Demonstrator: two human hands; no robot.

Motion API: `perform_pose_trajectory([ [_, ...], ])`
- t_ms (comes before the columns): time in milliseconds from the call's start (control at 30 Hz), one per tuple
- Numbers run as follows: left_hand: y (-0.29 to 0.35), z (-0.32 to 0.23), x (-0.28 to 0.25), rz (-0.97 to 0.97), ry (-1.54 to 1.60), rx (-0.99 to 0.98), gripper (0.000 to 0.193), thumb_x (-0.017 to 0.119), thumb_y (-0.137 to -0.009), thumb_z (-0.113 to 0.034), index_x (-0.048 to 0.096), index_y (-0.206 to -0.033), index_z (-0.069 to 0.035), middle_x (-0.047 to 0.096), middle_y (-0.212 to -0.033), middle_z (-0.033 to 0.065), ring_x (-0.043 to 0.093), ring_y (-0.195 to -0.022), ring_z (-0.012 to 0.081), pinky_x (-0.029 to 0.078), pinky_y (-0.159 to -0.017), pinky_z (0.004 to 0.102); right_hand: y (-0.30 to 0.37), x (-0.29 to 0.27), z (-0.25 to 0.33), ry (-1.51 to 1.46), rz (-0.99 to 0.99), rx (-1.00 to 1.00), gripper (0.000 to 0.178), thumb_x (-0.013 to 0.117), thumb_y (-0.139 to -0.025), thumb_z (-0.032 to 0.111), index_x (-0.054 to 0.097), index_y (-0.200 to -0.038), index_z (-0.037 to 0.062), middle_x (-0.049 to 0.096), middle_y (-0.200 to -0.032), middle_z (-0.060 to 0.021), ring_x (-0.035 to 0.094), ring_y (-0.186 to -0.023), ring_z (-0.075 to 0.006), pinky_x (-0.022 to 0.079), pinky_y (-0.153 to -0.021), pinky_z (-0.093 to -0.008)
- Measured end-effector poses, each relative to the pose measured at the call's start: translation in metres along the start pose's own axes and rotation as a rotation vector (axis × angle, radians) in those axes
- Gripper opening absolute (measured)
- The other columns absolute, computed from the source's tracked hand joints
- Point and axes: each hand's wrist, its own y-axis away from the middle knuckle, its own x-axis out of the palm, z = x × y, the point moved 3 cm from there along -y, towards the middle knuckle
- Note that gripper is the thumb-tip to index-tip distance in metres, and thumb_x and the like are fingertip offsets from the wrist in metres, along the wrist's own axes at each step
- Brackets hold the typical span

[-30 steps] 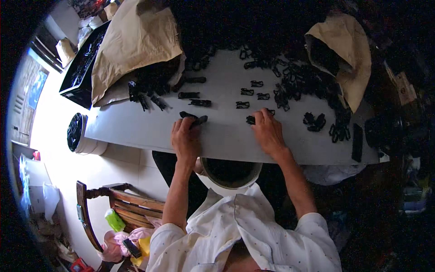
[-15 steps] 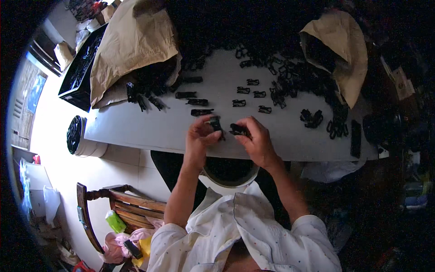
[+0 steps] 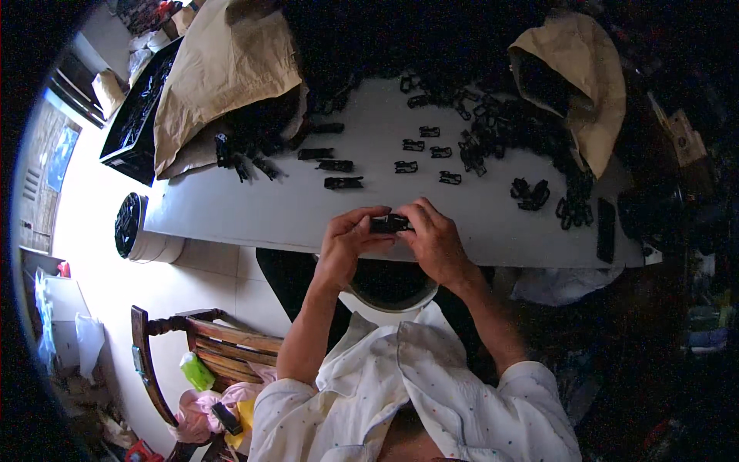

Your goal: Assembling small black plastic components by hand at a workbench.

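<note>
Close to the table's front edge, my left hand (image 3: pixel 341 245) and my right hand (image 3: pixel 437 243) meet. Both grip black plastic parts (image 3: pixel 389 224), which are pressed end to end or fitted together; the fingers hide the join. Beyond my left hand lies a column of longer black parts (image 3: pixel 343 183). Several shorter black parts with open frames (image 3: pixel 449 178) are spread out past my right hand.
Brown paper bags stand at left (image 3: pixel 231 85) and right (image 3: pixel 604 92), with black parts spilling from them onto the grey table (image 3: pixel 254 219). A dark bucket (image 3: pixel 391 291) sits below the table edge. Left are a black crate (image 3: pixel 127 158), a white bucket (image 3: pixel 154 246) and a wooden chair (image 3: pixel 231 339).
My hands were apart, each with a black part. Now they have come together, and the left hand has turned its part level to meet the right one's.
</note>
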Motion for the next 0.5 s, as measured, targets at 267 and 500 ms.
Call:
perform_pose_trajectory([
  [267,0.0,0.006,0.005,0.026,-0.16,0.151,0.041,0.041,-0.094,-0.024,0.045,-0.118,0.008,0.057,-0.103,0.0146,0.059,-0.092,0.0212,0.049,-0.083,0.0323,0.003,0.003,0.002,0.165,-0.053,-0.183,0.031,0.063,-0.067,-0.005,0.053,-0.096,-0.0003,0.052,-0.089,-0.012,0.059,-0.077,-0.0287,0.05,-0.06,-0.0349],
  [500,0.002,0.007,0.017,-0.024,-0.535,0.128,0.036,0.055,-0.086,-0.016,0.05,-0.117,0.002,0.059,-0.103,0.0102,0.058,-0.088,0.0185,0.047,-0.079,0.0295,0.012,0.011,0.001,0.236,-0.036,-0.193,0.03,0.064,-0.067,-0.005,0.054,-0.095,-0.0015,0.051,-0.089,-0.0121,0.059,-0.077,-0.0267,0.05,-0.061,-0.0342],
])
